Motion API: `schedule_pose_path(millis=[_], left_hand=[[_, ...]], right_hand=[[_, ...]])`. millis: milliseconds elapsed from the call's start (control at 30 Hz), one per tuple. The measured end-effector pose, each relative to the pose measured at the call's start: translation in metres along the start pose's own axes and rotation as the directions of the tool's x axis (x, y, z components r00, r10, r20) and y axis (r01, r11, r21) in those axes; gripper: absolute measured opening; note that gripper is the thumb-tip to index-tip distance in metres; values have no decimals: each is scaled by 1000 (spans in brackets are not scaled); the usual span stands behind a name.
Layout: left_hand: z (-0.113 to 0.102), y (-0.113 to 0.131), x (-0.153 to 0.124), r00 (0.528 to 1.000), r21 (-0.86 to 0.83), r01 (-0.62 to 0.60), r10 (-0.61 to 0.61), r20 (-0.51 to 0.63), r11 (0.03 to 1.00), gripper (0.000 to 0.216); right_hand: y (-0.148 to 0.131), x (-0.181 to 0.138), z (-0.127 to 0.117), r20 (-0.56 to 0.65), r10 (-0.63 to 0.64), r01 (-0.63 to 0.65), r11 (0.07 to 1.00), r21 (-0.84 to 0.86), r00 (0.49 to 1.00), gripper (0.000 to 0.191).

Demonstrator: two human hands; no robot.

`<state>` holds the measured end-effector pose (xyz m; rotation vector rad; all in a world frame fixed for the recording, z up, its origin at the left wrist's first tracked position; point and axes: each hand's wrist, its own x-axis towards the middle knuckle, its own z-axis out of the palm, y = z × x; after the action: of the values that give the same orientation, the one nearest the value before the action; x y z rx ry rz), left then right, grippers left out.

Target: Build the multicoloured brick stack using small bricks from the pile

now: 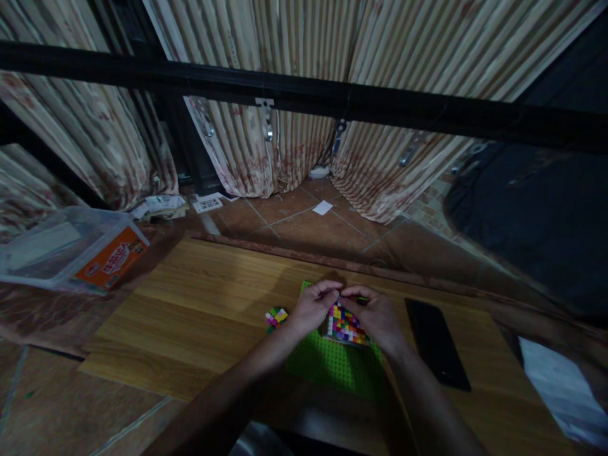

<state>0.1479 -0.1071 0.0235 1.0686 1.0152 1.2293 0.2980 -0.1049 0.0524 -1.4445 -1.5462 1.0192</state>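
A green studded baseplate (pixel 327 364) lies on the wooden board, partly under my forearms. On it stands a block of many-coloured toy bricks (pixel 346 326), its far part hidden by my fingers. My left hand (pixel 316 304) is at the far left corner of these bricks, thumb and fingers pinched together. My right hand (pixel 373 310) meets it from the other side, its fingers bent and closed over the far edge. Whatever sits between the fingertips is too small and dark to make out. Left of my left hand lies a small pile of loose coloured bricks (pixel 276 318).
A black phone-like slab (pixel 437 342) lies right of the baseplate on the wooden board (pixel 190 310). White paper (pixel 563 386) is at the far right. A clear plastic box (pixel 71 250) with an orange label stands left. A dark rail (pixel 304 88) crosses before striped curtains.
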Motion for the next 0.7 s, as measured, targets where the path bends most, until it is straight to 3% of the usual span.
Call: schedule_pose_path(millis=[200,500,600,700], left_hand=[[3,-7,3,1000,-36,-6,5,-30,999,16],[2,-8,2,998,61,-61,61,6,996,16],[-7,1,-5,997,22,-74,75,-26,997,26],[-33,15,-21,982,15,-102,103,-155,995,30]], right_hand=[[-3,-2,3,20,103,-104,986,132,995,26],[5,-7,5,6,80,-80,982,171,997,32],[0,-13,-2,-94,14,-7,997,75,995,40],[-17,-30,-7,-244,-83,65,995,-82,966,35]])
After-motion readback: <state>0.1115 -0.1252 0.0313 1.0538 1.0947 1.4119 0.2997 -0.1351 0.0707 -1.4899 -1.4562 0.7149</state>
